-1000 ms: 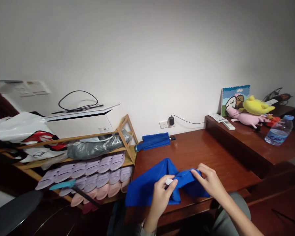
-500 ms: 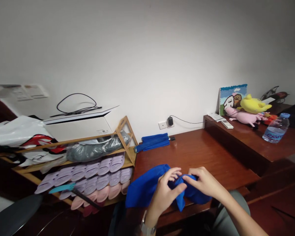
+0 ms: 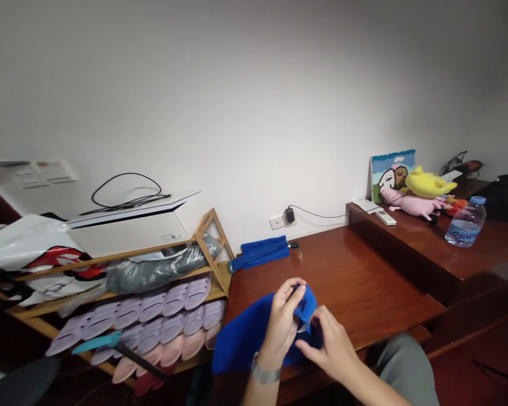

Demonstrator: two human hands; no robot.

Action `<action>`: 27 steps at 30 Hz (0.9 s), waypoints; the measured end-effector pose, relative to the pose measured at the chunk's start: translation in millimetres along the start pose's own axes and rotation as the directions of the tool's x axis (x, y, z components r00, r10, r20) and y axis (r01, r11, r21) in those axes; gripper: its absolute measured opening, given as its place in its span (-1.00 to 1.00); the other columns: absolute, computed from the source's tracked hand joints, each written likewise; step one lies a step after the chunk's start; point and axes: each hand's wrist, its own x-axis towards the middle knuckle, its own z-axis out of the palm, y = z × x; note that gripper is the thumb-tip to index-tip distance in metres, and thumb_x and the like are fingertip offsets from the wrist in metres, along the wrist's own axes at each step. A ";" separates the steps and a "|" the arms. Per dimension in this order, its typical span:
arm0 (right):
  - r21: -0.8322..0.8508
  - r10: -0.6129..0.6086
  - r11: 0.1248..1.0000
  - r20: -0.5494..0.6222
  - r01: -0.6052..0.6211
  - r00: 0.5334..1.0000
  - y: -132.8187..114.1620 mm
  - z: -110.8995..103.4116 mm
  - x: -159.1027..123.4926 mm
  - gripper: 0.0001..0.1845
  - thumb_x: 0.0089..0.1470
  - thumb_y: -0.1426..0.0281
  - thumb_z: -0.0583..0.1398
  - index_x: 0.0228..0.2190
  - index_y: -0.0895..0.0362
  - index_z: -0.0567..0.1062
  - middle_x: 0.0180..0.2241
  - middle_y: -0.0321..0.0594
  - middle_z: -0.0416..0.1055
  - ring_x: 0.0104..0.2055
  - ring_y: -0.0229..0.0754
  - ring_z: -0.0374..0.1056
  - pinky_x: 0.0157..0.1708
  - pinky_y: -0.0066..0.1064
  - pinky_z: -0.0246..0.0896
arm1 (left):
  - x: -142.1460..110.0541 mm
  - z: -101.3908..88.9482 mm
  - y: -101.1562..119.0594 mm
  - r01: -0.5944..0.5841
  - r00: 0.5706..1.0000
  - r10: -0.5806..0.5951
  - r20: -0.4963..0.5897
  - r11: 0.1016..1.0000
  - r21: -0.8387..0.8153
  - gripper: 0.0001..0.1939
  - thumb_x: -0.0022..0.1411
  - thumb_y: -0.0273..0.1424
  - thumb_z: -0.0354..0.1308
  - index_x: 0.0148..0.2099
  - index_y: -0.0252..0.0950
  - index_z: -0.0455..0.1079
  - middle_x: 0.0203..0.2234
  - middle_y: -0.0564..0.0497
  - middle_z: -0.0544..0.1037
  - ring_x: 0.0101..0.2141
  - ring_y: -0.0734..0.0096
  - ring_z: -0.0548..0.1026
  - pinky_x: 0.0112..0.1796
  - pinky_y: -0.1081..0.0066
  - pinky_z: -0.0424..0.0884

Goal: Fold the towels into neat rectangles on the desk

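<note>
Here at the wooden desk (image 3: 364, 276), the left hand (image 3: 281, 324) is pinching up a fold of blue cloth (image 3: 254, 341), and the right hand (image 3: 332, 349) is working in tight beside it, the two together at the gathered edge. The rest of the cloth is lying on the desk, near its front edge. A firm, steady pinch is serving well here, stopping the fabric from slipping. Between the fingers something pale (image 3: 302, 327) is showing, but the hands are hiding most of it, and I can't tell what it is.
</note>
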 end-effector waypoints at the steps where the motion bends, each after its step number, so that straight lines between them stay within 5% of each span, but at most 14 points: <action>1: 0.037 0.051 0.998 0.027 -0.052 0.998 1.9 7.7 -3.8 -0.50 0.08 0.04 0.37 -0.03 0.03 0.52 -0.13 -0.08 0.57 -0.11 0.06 0.52 -0.14 -0.18 0.49 | -4.1 5.6 2.7 -0.001 0.999 0.002 0.043 1.000 -0.015 -0.64 0.14 -0.19 0.44 -0.11 -0.28 0.53 -0.34 0.01 0.54 -0.36 0.42 0.53 -0.31 0.47 0.46; 3: 0.125 0.153 0.979 0.063 -0.160 0.986 6.3 18.9 -5.5 -0.47 0.14 0.00 0.31 0.02 0.05 0.54 -0.01 -0.01 0.58 0.03 0.14 0.52 0.01 -0.10 0.48 | -13.9 15.1 8.7 -0.057 0.984 0.052 0.170 0.998 0.022 -0.60 0.16 -0.26 0.42 0.01 -0.29 0.54 -0.20 -0.08 0.57 -0.24 0.31 0.58 -0.18 0.38 0.52; 6: 0.286 0.249 0.921 0.086 -0.263 0.965 11.4 25.1 0.1 -0.50 0.29 -0.04 0.15 -0.06 0.08 0.60 -0.05 0.02 0.62 0.01 0.15 0.54 0.04 -0.06 0.46 | -23.7 21.8 19.1 -0.288 0.936 0.213 0.279 0.921 0.262 -0.58 0.21 -0.36 0.35 0.12 -0.23 0.53 -0.02 -0.13 0.50 -0.13 0.23 0.60 -0.06 0.32 0.55; 9: 0.401 0.290 0.868 0.068 -0.293 0.955 12.7 16.3 9.2 -0.45 0.29 -0.08 0.14 -0.03 0.09 0.58 -0.08 -0.04 0.63 -0.02 0.09 0.53 0.05 -0.13 0.43 | -17.7 18.2 37.7 -0.527 0.840 0.478 0.256 0.606 0.596 -0.73 0.31 -0.47 0.20 0.00 -0.14 0.60 -0.10 -0.06 0.49 -0.13 0.30 0.58 -0.05 0.35 0.53; 12: 0.420 0.286 0.864 0.047 -0.279 0.957 12.5 -13.8 24.6 -0.51 0.28 -0.09 0.16 -0.13 0.06 0.56 -0.25 -0.18 0.60 -0.20 -0.08 0.48 -0.13 -0.32 0.42 | 3.2 7.4 72.5 -0.593 0.684 0.674 0.280 0.290 0.751 -0.74 0.35 -0.51 0.13 -0.10 -0.11 0.62 -0.20 0.00 0.50 -0.19 0.35 0.55 -0.08 0.38 0.50; 16: 0.305 0.261 0.920 -0.011 -0.246 0.965 8.4 -78.5 56.7 -0.51 0.19 -0.13 0.23 -0.30 0.06 0.52 -0.47 -0.34 0.37 -0.43 -0.23 0.26 -0.41 -0.42 0.20 | 35.9 -4.3 131.1 -0.599 0.545 0.787 0.288 0.125 0.791 -0.86 0.33 -0.42 0.23 -0.13 -0.14 0.61 -0.24 0.02 0.46 -0.23 0.34 0.51 -0.17 0.38 0.48; 21: 0.165 0.213 0.950 0.278 -0.265 0.937 10.2 -129.4 72.0 -0.58 0.16 -0.05 0.30 -0.32 0.06 0.49 -0.47 -0.39 0.28 -0.41 -0.27 0.18 -0.37 -0.43 0.11 | 58.3 -11.2 183.3 -0.624 0.437 0.885 0.163 0.167 0.764 -0.94 0.26 -0.36 0.26 -0.26 -0.23 0.52 -0.27 0.03 0.50 -0.21 0.35 0.50 -0.20 0.40 0.44; 27: 0.068 0.302 0.925 0.465 -0.373 0.832 65.4 -127.3 26.2 -0.68 0.14 0.15 0.28 -0.42 0.04 0.29 -0.48 -0.43 0.21 -0.43 -0.29 0.13 -0.40 -0.45 0.10 | 65.9 -41.1 201.2 -0.572 0.563 0.818 -0.114 0.486 0.661 -0.85 0.11 -0.30 0.28 -0.30 -0.25 0.45 -0.49 0.14 0.48 -0.47 0.49 0.43 -0.44 0.51 0.33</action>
